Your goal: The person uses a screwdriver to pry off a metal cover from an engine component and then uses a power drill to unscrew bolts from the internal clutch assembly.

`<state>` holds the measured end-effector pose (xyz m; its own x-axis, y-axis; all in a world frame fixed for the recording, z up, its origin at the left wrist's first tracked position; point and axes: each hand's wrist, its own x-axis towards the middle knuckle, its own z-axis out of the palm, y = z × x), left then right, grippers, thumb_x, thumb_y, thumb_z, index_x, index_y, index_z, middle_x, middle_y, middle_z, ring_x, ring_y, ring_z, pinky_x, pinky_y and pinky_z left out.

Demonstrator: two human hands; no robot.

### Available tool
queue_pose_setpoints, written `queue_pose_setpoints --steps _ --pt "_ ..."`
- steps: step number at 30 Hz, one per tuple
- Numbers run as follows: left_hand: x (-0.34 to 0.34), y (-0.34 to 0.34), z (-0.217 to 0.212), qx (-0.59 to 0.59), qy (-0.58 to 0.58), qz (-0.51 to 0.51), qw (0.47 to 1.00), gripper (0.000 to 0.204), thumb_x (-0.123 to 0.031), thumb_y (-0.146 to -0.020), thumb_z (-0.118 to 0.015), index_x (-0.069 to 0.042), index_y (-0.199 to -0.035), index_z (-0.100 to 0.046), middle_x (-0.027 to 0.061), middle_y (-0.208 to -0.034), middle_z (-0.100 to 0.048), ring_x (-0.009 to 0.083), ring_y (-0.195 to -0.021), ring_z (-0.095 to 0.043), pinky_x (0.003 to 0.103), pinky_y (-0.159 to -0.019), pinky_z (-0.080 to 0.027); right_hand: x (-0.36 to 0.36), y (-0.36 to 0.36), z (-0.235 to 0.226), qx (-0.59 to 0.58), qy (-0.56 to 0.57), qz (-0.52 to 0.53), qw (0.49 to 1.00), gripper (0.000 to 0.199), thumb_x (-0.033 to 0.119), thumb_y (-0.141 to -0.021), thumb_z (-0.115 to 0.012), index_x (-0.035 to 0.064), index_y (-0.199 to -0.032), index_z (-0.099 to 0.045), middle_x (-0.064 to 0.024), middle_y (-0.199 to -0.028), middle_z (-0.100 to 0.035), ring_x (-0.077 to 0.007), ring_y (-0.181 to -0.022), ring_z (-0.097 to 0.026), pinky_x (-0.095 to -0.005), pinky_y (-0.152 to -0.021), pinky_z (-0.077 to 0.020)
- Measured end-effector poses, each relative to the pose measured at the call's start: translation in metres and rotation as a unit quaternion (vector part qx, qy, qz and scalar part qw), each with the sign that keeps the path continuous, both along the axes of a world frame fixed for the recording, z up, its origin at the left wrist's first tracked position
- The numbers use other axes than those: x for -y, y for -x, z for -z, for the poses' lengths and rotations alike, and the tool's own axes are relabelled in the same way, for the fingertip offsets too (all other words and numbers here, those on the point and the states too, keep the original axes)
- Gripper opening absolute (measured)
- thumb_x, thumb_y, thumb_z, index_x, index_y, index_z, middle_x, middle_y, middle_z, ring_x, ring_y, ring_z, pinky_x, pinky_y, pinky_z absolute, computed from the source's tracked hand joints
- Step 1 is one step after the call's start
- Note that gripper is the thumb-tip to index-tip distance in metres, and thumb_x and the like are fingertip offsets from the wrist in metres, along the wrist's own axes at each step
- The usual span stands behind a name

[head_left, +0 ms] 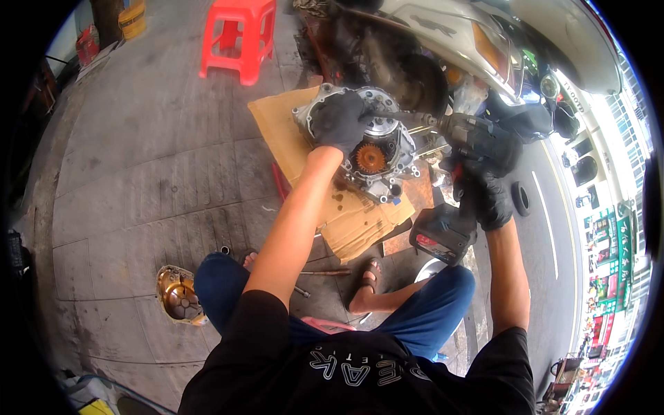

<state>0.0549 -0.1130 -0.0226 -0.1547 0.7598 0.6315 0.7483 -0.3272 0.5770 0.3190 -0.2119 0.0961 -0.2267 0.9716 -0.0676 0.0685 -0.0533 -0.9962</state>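
My right hand (487,194), in a black glove, is wrapped round the handle of a cordless impact wrench (477,138). The tool points left, and its socket end reaches the upper part of a grey metal engine case (394,169). A rust-brown gear (371,158) shows inside that case. Over the case's upper left lies my left hand (339,119), also gloved in black, with its fingers curled near the socket end; what they grip is hidden. Oil-stained cardboard (360,228) lies flat under the engine. Below the wrench's handle hangs its black battery (443,232).
A red plastic stool (238,38) stands at the far left of the engine. A metal engine cover (181,295) with oily insides lies by my left knee. Beyond the engine is a scooter (456,34). A long-handled tool (325,272) lies between my feet. A road (546,228) runs along the right.
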Motion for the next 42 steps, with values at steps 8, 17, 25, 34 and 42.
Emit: queue_pose_setpoints --steps 8,17,25,34,42 --pt "0.008 0.001 -0.023 -0.082 0.035 0.029 0.996 0.020 -0.026 -0.081 -0.065 -0.010 -0.093 -0.063 0.0093 -0.098 -0.064 0.0291 -0.098 -0.060 0.041 -0.082 -0.049 0.000 -0.013 0.048 -0.100 -0.015 0.009 0.995 0.041 0.030 -0.090 -0.058 0.0005 -0.118 -0.055 -0.0128 -0.104 -0.064 -0.0138 -0.066 -0.053 -0.0256 -0.057 -0.0432" --pt "0.002 -0.007 -0.039 -0.283 0.088 0.089 0.951 0.023 -0.027 -0.082 -0.056 -0.015 -0.099 -0.066 0.0055 -0.106 -0.063 0.0262 -0.100 -0.062 0.042 -0.081 -0.052 -0.002 -0.035 0.125 -0.329 0.086 -0.116 0.933 0.059 0.035 -0.092 -0.053 -0.0041 -0.135 -0.042 -0.0079 -0.088 -0.056 -0.0124 -0.064 -0.046 -0.0243 -0.058 -0.0381" --pt "0.026 0.031 -0.047 -0.298 -0.012 0.095 0.950 0.022 -0.017 -0.088 -0.049 -0.014 -0.096 -0.070 0.0092 -0.092 -0.066 0.0298 -0.090 -0.065 0.042 -0.075 -0.053 -0.006 -0.027 0.132 -0.345 0.062 -0.143 0.926 0.056 0.032 -0.089 -0.060 -0.0020 -0.130 -0.046 -0.0140 -0.110 -0.058 -0.0149 -0.072 -0.050 -0.0278 -0.060 -0.0430" --pt "0.140 0.093 -0.084 -0.349 0.284 -0.022 0.893 0.025 -0.033 -0.090 -0.055 -0.011 -0.102 -0.062 0.0108 -0.098 -0.062 0.0310 -0.094 -0.060 0.042 -0.080 -0.047 0.037 0.044 0.141 -0.284 0.142 -0.169 0.933 0.052 0.027 -0.086 -0.065 -0.0017 -0.126 -0.048 -0.0148 -0.110 -0.062 -0.0153 -0.067 -0.056 -0.0288 -0.057 -0.0485" --pt "0.218 0.194 0.000 -0.360 0.369 0.010 0.857 0.024 -0.030 -0.093 -0.052 -0.014 -0.104 -0.066 0.0120 -0.109 -0.061 0.0328 -0.098 -0.059 0.043 -0.083 -0.048 0.097 0.135 0.209 -0.134 0.163 -0.245 0.946 0.040 0.022 -0.084 -0.072 0.0076 -0.119 -0.060 -0.0040 -0.111 -0.061 -0.0122 -0.089 -0.059 -0.0297 -0.074 -0.0527"
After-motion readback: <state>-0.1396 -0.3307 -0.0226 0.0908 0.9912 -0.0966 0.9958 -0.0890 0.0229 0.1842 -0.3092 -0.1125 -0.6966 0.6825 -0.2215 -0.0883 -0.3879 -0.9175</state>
